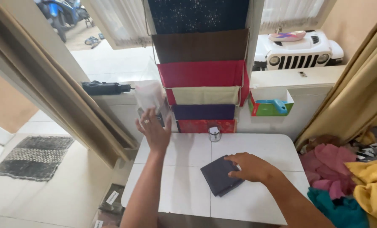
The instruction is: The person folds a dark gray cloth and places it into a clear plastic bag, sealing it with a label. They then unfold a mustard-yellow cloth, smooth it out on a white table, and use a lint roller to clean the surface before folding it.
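The right hand lay flat, fingers spread and pressed down, on a folded dark grey cloth that sat on the white worktop directly beneath it, the cloth's free corner sticking out on the side toward the left hand. The left hand was raised past the worktop's far left edge, fingers loosely curled around a clear plastic bag held up in front of the ledge; how firmly it pinched the bag could not be told. Beyond both hands, roughly between them, stood a small glass jar, and behind it hung a rack of folded fabrics in red, cream, purple and brown. Further out past the right hand lay a heap of loose coloured cloths. By the look of it, the step in hand was packing: cloth folded and held down, bag fetched. Bringing the two together would call for the bag's mouth to be opened and lowered to the cloth.
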